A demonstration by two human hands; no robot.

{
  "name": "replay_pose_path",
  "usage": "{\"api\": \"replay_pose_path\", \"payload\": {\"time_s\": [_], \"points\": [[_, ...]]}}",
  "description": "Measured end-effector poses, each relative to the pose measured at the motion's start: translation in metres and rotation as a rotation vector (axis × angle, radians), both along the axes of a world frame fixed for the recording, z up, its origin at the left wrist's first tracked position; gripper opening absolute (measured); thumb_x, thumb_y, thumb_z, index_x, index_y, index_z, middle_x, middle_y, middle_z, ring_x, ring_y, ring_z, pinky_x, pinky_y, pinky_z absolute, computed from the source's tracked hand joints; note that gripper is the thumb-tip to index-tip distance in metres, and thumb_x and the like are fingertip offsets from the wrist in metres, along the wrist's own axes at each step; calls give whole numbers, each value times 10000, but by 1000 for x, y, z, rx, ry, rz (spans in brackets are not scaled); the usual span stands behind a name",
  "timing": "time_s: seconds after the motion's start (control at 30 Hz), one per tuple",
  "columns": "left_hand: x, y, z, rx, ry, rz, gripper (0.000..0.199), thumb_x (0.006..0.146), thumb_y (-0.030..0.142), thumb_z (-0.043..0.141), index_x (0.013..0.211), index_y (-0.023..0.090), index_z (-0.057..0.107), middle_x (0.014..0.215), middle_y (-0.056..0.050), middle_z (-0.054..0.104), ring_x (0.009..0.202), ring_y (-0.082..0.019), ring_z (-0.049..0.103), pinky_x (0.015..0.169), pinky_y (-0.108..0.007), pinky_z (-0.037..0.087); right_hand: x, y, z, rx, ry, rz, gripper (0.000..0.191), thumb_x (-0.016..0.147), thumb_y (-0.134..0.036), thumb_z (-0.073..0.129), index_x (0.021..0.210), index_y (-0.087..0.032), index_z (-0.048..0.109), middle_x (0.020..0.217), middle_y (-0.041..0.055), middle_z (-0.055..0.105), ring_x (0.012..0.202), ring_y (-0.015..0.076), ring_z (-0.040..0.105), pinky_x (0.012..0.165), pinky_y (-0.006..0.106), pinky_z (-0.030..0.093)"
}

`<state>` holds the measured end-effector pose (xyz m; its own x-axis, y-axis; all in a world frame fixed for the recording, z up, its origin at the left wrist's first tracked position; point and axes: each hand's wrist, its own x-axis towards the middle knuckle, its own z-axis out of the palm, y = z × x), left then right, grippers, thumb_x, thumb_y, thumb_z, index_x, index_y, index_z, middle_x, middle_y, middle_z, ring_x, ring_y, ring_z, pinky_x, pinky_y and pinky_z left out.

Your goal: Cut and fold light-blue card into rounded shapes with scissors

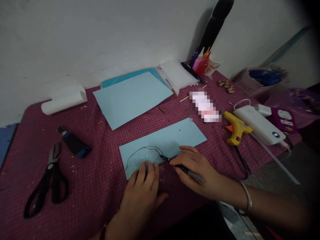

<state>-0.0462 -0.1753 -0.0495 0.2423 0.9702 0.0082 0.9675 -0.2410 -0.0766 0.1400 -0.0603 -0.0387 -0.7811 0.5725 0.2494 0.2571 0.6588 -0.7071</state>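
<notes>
A strip of pale blue paper [172, 136] lies in front of me with a dark curved line drawn on it. On the strip's near left part rests a clear plastic piece [136, 160], rounded and see-through, inside the curve. My left hand [141, 193] lies over it, fingers stretched out and pressing it down, thumb apart; its lower edge is hidden under the fingers. My right hand [197, 170] is closed around a black pen [183, 168] with a grey end. The pen's tip meets the paper at the right end of the drawn line.
Black scissors [48, 181] and a utility knife [75, 143] lie left. A larger blue sheet [132, 98] is behind. To the right are a yellow glue gun [236, 128], a white power bank [260, 125] and cables. Glue sticks [177, 75] and paint bottles [201, 63] stand at the back.
</notes>
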Motion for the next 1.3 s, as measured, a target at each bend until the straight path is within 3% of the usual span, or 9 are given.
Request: {"api": "replay_pose_path", "payload": {"time_s": [0.3, 0.43, 0.67, 0.77, 0.97, 1.07, 1.23, 1.3], "points": [[0, -1, -1, -35, -9, 18, 626, 819, 541, 569, 1283, 121, 571, 1271, -166, 604, 1161, -330, 547, 872, -420, 500, 10, -7, 15, -43, -5, -20, 149, 831, -126, 538, 946, -214, 573, 805, -23, 665, 781, 133, 629, 1012, 420, 375], [1, -1, -2, -34, -13, 19, 630, 814, 534, 581, 1285, 116, 567, 1272, -174, 601, 1168, -338, 543, 871, -433, 506, 18, -7, 18, -41, 72, -82, 180, 850, -133, 520, 994, -228, 571, 816, -26, 673, 802, 138, 640, 1030, 417, 377], [1, 0, -3, -24, -19, 24, 678, 777, 576, 605, 1271, 113, 575, 1276, -175, 601, 1154, -336, 557, 862, -425, 517, 26, -4, -6, -32, 119, -198, 279, 896, -172, 507, 1154, -265, 557, 918, 12, 702, 1011, 189, 620, 1039, 445, 380], [2, -3, -3, -38, -17, 26, 668, 783, 550, 615, 1279, 105, 564, 1279, -175, 600, 1159, -333, 554, 865, -422, 518, 29, -4, -19, -67, 151, -210, 305, 910, -173, 493, 1190, -282, 547, 982, 26, 682, 1009, 187, 614, 1003, 432, 412], [4, -37, -1, -88, -3, -52, 484, 852, 440, 567, 1237, 147, 598, 1250, -133, 627, 1143, -321, 564, 840, -407, 513, 32, -3, -30, -221, 219, -244, 234, 935, -211, 457, 1138, -245, 567, 1040, 61, 617, 958, 174, 602, 843, 334, 498], [5, -62, 0, -71, 7, -109, 396, 878, 379, 539, 1217, 184, 602, 1178, -96, 667, 1083, -289, 596, 801, -376, 508, 33, -2, -29, -216, 233, -224, 242, 933, -221, 457, 1153, -248, 554, 1037, 60, 602, 941, 175, 598, 841, 332, 492], [9, -90, -8, 66, -18, -210, 448, 875, 455, 528, 1252, 216, 564, 1154, -57, 675, 1039, -232, 602, 785, -316, 487, 38, -3, -29, -193, 221, -120, 367, 913, -259, 490, 1280, -267, 491, 1167, 76, 579, 1047, 208, 577, 921, 377, 462], [14, -96, -8, 143, -31, -257, 356, 904, 370, 515, 1232, 247, 578, 1111, -14, 690, 1001, -175, 607, 778, -267, 474, 41, -4, -30, -195, 215, -88, 388, 929, -274, 458, 1317, -273, 470, 1215, 79, 574, 1102, 219, 557, 956, 398, 442]]}}
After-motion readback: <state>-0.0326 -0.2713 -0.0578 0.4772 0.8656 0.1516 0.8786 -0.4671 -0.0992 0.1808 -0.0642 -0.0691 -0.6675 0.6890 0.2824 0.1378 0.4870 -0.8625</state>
